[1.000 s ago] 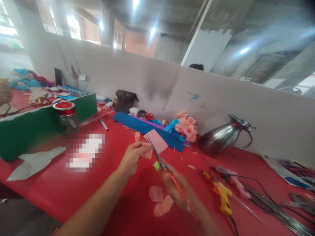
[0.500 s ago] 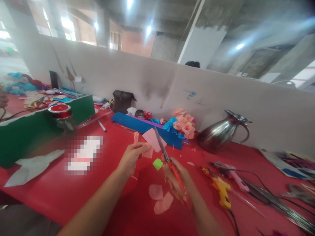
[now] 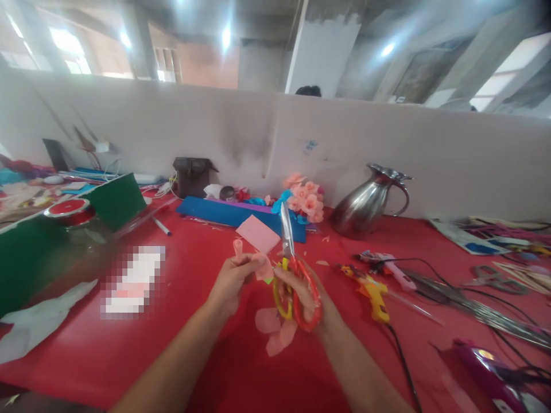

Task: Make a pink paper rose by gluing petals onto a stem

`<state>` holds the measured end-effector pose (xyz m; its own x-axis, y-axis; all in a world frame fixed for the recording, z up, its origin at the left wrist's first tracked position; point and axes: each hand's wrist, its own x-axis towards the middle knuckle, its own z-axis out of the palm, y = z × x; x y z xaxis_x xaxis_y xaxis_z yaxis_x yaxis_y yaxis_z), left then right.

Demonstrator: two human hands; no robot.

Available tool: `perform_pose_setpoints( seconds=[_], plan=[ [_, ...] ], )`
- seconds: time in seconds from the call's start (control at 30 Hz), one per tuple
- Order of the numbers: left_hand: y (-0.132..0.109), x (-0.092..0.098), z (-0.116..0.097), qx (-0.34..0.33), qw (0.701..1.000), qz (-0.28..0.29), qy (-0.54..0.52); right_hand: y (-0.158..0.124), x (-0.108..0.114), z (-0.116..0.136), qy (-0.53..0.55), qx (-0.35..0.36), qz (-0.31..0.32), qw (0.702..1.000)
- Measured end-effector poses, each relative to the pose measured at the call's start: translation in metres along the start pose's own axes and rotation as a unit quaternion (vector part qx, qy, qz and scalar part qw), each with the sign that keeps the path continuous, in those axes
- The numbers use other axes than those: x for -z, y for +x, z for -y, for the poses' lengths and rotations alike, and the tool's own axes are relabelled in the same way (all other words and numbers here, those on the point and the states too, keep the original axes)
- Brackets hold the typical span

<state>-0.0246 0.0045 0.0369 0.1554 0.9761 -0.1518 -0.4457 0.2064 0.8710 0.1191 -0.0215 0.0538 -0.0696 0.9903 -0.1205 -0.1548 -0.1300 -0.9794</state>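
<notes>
The left hand [image 3: 232, 281] is pinched shut, thumb against fingers, on a pink paper roll [image 3: 237, 248] that stands up out of it, with a petal [image 3: 263, 268] pressed beside it. The right hand [image 3: 306, 299] is closed through the loops of the scissors [image 3: 296, 287]. Half a second ago the scissors were slanted toward the paper and held lower; now they are turned upright, the blades pointing straight up and seemingly shut, and the two hands are drawn almost together over the middle of the table [image 3: 181, 344]. The blades are thus kept off the roll, so it is judged that no cut is being made at this instant and the piece is being handled rather than trimmed. Loose petals [image 3: 275, 331] lie just under the hands, and a pink sheet [image 3: 257, 233] lies beyond them. Toward the far edge a blue board [image 3: 232, 212], paper flowers [image 3: 303, 198] and a steel jug [image 3: 365, 202] are set; a yellow glue gun [image 3: 372, 290] lies to the right. No brand or label can be read; a blue scribble [image 3: 310, 146] on the partition is too small to be made out.
</notes>
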Motion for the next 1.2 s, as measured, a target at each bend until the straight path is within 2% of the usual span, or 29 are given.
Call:
perform_pose_setpoints(
  seconds=[0.1, 0.27, 0.47, 0.57, 0.73, 0.83, 0.97, 1.1, 1.2],
  plan=[
    [-0.001, -0.002, 0.003, -0.003, 1.000, 0.017, 0.011, 0.001, 0.000, 0.000, 0.000, -0.003, -0.001, 1.000],
    [0.000, -0.003, 0.003, 0.027, 0.998, 0.010, -0.049, -0.001, -0.001, 0.007, 0.031, -0.011, 0.021, 0.999],
    [-0.007, -0.006, -0.001, 0.014, 0.988, 0.147, -0.044, 0.002, 0.002, 0.009, 0.090, -0.050, 0.089, 0.991],
    [-0.010, -0.007, -0.001, -0.007, 0.986, 0.165, -0.036, 0.003, 0.002, 0.006, 0.108, -0.053, 0.089, 0.989],
    [-0.007, -0.006, -0.001, -0.015, 0.991, 0.124, -0.041, 0.003, 0.001, 0.002, 0.029, -0.052, 0.041, 0.997],
    [-0.004, -0.004, -0.001, -0.011, 0.995, 0.084, -0.043, 0.003, 0.001, 0.002, -0.039, -0.023, -0.007, 0.999],
    [0.001, -0.001, -0.002, -0.030, 0.999, 0.031, -0.015, 0.003, 0.002, 0.005, -0.063, 0.005, -0.035, 0.997],
    [0.006, 0.004, -0.005, -0.034, 0.999, -0.034, -0.019, 0.003, 0.007, 0.007, -0.135, 0.028, -0.027, 0.990],
    [0.011, 0.010, -0.009, -0.023, 0.995, -0.073, -0.063, 0.003, 0.014, 0.004, -0.205, 0.074, 0.023, 0.976]
  ],
)
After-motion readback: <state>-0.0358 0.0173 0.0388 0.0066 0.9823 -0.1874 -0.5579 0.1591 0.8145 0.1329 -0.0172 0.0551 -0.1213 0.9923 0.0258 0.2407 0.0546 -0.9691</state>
